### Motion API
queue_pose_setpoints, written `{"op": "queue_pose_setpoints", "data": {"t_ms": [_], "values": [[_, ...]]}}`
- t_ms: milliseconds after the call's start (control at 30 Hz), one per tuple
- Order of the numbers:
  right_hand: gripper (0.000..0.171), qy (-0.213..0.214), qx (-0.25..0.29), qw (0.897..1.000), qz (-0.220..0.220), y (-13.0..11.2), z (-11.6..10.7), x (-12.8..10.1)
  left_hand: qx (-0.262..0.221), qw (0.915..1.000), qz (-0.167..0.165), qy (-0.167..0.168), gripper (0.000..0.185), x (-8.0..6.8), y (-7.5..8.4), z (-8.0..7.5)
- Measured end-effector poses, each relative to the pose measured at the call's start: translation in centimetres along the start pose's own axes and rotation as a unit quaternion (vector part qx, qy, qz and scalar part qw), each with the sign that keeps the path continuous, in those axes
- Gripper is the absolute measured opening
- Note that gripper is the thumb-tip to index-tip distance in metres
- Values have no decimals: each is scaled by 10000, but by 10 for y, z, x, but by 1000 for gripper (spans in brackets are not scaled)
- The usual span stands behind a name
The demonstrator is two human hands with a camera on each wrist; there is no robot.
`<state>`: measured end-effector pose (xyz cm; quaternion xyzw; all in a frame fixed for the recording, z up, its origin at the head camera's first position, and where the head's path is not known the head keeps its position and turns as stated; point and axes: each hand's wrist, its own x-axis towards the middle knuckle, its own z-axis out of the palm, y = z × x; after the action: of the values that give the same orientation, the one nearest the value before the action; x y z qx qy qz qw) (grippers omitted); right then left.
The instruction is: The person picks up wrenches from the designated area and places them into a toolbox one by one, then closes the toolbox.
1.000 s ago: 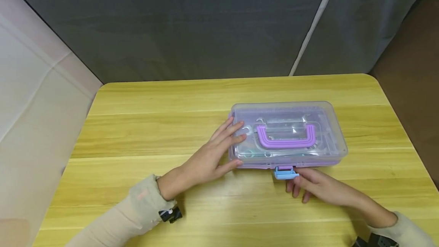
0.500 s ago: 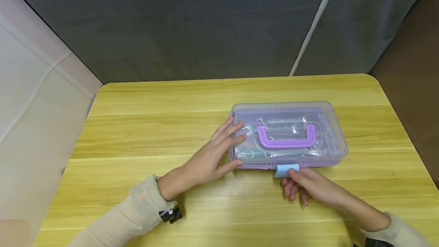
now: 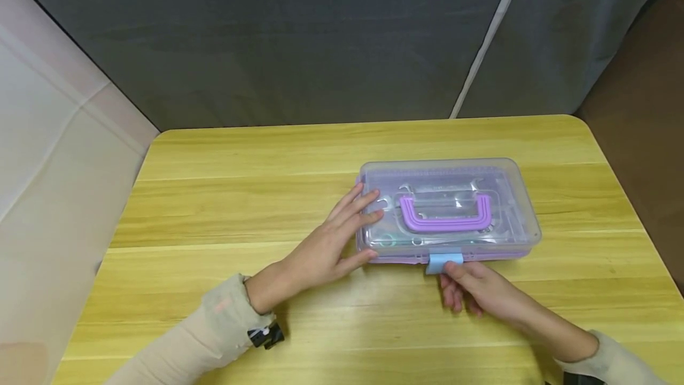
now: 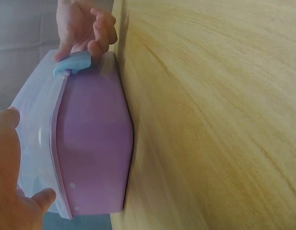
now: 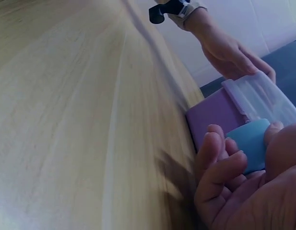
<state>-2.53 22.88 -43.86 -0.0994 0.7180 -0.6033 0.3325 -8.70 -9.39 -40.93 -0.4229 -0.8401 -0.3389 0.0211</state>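
A plastic toolbox (image 3: pixel 515 207) with a clear lid and a purple body (image 4: pixel 90 139) lies on the table, its lid down. Through the lid show metal wrenches (image 3: pixel 440 188); a purple handle (image 3: pixel 446 226) lies flat on top. My left hand (image 3: pixel 323 248) rests with spread, fairly straight fingers on the lid's left end. At the middle of the front edge, my right hand (image 3: pixel 488 290) holds the light-blue latch (image 3: pixel 445 261) between thumb and forefinger, other fingers loosely curled below. The right wrist view shows the latch (image 5: pixel 253 143) under the thumb.
The wooden table (image 3: pixel 224 195) extends around the box. A dark grey curtain (image 3: pixel 299 40) hangs behind it, a white panel (image 3: pixel 64 135) stands at left, and a brown surface (image 3: pixel 641 135) at right. Each wrist bears a black camera (image 3: pixel 266 334).
The latch has swung up from sticking outward to lying against the lid's front edge. My right thumb has moved onto its face. The left hand and the box stay in place.
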Motion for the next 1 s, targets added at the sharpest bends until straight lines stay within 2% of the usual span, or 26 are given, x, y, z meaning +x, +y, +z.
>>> {"op": "queue_pose_setpoints", "data": {"t_ms": [100, 367, 700, 1000], "values": [[48, 59, 1, 10000, -57, 2, 0, 1, -4, 10000, -14, -11, 61, 0, 0, 0], [44, 330, 17, 9993, 178, 7, 3, 3, -13, 10000, 35, 24, 60, -1, 0, 0], [43, 598, -3, 9981, 155, 8, 6, 4, -45, 9999, 71, 58, 59, -1, 0, 0], [37, 1063, -678, 9915, 325, 7, 9, 5, -84, 9998, 143, 82, 59, 1, -1, -1]]}}
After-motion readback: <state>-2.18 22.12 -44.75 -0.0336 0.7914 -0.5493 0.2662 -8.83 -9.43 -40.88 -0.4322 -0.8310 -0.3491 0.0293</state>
